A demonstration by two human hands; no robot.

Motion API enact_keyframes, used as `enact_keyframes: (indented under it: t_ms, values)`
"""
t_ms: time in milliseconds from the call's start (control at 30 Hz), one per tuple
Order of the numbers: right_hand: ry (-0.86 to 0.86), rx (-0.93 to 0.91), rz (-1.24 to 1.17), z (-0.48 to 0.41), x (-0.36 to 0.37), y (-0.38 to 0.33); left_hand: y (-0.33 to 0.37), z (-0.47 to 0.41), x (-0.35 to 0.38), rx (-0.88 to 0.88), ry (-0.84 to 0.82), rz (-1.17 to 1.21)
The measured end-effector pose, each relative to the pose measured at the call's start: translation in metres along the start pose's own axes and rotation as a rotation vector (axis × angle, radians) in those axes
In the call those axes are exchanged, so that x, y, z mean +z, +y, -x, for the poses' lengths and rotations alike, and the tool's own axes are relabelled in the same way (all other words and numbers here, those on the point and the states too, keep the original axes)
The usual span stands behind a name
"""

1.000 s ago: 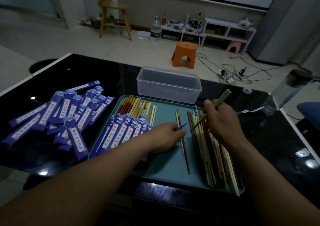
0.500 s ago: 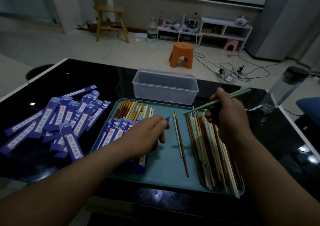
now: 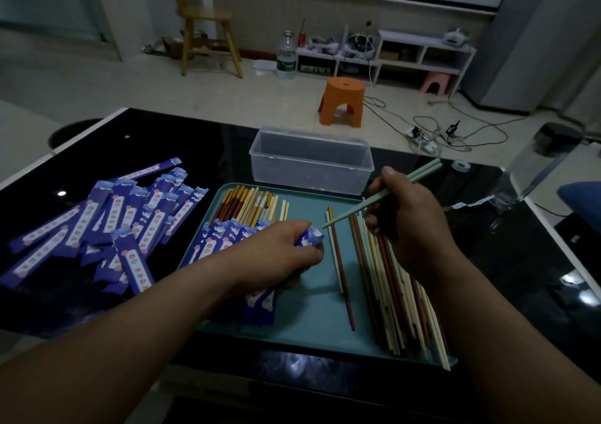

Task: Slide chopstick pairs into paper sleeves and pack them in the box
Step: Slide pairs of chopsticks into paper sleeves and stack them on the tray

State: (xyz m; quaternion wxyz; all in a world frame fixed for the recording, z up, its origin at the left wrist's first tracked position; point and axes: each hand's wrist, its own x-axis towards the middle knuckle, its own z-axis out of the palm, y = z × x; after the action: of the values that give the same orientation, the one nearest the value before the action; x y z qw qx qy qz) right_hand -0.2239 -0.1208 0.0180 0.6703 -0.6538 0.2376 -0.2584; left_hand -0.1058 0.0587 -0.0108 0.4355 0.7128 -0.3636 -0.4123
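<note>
My right hand (image 3: 408, 220) grips a pale green chopstick pair (image 3: 403, 184), its tips pointing left toward the mouth of a blue paper sleeve (image 3: 310, 236). My left hand (image 3: 283, 249) holds that sleeve over the teal tray (image 3: 312, 310); the sleeve's lower end shows below the hand. Loose chopsticks (image 3: 390, 290) lie along the tray's right side, and a brown and a pale one (image 3: 340, 270) lie in the middle. Several sleeved pairs (image 3: 250, 209) rest at the tray's left. The clear plastic box (image 3: 310, 160) stands behind the tray.
A heap of empty blue sleeves (image 3: 107, 222) covers the black table's left part. A roll of tape (image 3: 461, 165) and a clear bag (image 3: 507, 196) lie at the right. An orange stool (image 3: 341, 101) stands on the floor beyond.
My right hand lifted the green pair off the pile and swung its tips toward the sleeve. My left hand raised the sleeve's mouth to meet them.
</note>
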Motion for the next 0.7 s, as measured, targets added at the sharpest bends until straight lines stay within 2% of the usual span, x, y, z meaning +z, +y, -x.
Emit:
enact_keyframes:
  t_ms: [400, 533, 700]
  values:
    - [-0.162, -0.001, 0.091, -0.001, 0.0, 0.007, 0.007, 0.007, -0.002, 0.054, -0.119, 0.13]
    - [-0.31, 0.048, 0.223, 0.003, 0.009, 0.014, 0.006, 0.005, -0.004, 0.032, -0.118, 0.203]
    - [-0.404, 0.142, 0.213, 0.008, 0.018, 0.025, 0.004, 0.002, -0.006, -0.032, -0.035, 0.176]
